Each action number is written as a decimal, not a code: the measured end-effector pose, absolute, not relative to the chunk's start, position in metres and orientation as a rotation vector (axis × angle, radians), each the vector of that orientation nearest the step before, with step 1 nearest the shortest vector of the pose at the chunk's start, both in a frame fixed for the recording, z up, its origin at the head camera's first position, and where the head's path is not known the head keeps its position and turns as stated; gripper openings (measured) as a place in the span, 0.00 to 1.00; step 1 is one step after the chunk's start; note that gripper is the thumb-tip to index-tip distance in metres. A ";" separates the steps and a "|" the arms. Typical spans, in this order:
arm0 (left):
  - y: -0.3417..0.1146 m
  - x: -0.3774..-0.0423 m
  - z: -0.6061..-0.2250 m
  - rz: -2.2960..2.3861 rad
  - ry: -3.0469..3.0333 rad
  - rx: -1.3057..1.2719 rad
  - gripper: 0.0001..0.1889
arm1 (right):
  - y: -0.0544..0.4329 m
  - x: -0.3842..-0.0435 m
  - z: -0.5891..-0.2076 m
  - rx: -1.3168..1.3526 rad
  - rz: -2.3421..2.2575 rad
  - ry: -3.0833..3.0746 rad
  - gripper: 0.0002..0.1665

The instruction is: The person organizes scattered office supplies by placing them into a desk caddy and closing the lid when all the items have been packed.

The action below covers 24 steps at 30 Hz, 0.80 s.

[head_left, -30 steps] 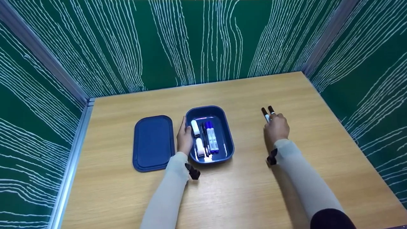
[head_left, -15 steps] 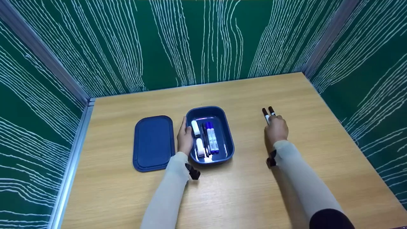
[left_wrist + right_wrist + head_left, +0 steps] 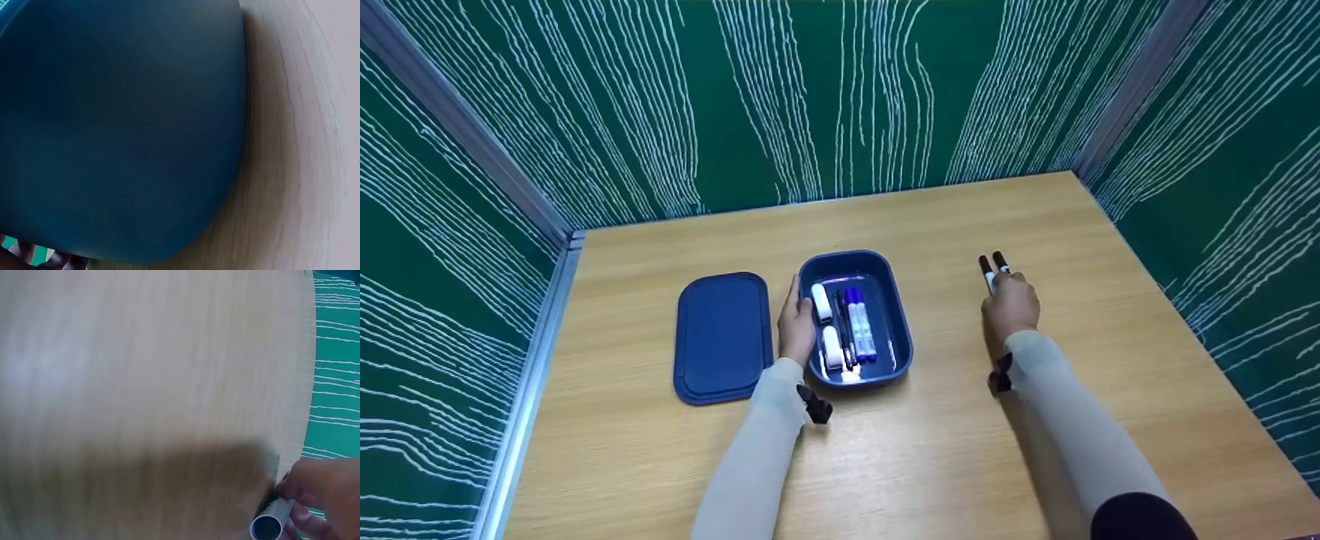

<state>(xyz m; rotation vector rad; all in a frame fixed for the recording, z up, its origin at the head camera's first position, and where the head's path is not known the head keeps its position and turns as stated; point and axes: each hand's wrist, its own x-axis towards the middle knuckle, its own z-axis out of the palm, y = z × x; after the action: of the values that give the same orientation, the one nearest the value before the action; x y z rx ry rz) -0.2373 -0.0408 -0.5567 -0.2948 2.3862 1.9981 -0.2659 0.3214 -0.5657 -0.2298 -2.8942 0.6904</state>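
Observation:
A dark blue rectangular box (image 3: 894, 330) lies uncovered on the table in the head view. My left hand (image 3: 796, 328) rests along its left wall, fingers straight, thumb at the rim. From the left wrist, the box's outer wall (image 3: 129, 135) fills much of the view, with a few fingers (image 3: 25, 253) at the lower left. Inside lie two white blocks (image 3: 832, 346), dark pens (image 3: 844, 330) and blue-capped markers (image 3: 861, 326). Off to the right, my right hand (image 3: 1012, 304) grips two black-capped markers (image 3: 988, 276); in the right wrist view, one marker's end (image 3: 269, 524) shows between thumb and fingers.
A flat dark blue lid (image 3: 724, 337) lies left of the box. All this is on a wooden table (image 3: 930, 457). Green panels with white wavy lines (image 3: 877, 97) stand along its back and sides, framed by metal posts (image 3: 1132, 82).
My right hand has shifted only very slightly, still gripping the markers. My left hand and the box stay in place.

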 end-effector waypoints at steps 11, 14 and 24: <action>-0.041 -0.238 -0.558 2.030 2.382 -0.287 0.28 | 0.320 -0.267 -0.567 -0.228 0.731 -2.871 0.15; -0.041 -0.238 -0.558 2.026 2.380 -0.288 0.28 | 0.320 -0.267 -0.566 -0.233 0.743 -2.889 0.16; -0.041 -0.239 -0.558 2.005 2.382 -0.301 0.28 | 0.318 -0.262 -0.563 -0.223 0.771 -2.896 0.17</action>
<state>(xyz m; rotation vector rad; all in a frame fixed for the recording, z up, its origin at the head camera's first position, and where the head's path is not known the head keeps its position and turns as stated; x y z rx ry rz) -0.2385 -0.0413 -0.5579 -0.3008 2.3823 2.0052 -0.2619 0.3179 -0.5632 -0.2225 -2.8963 0.7710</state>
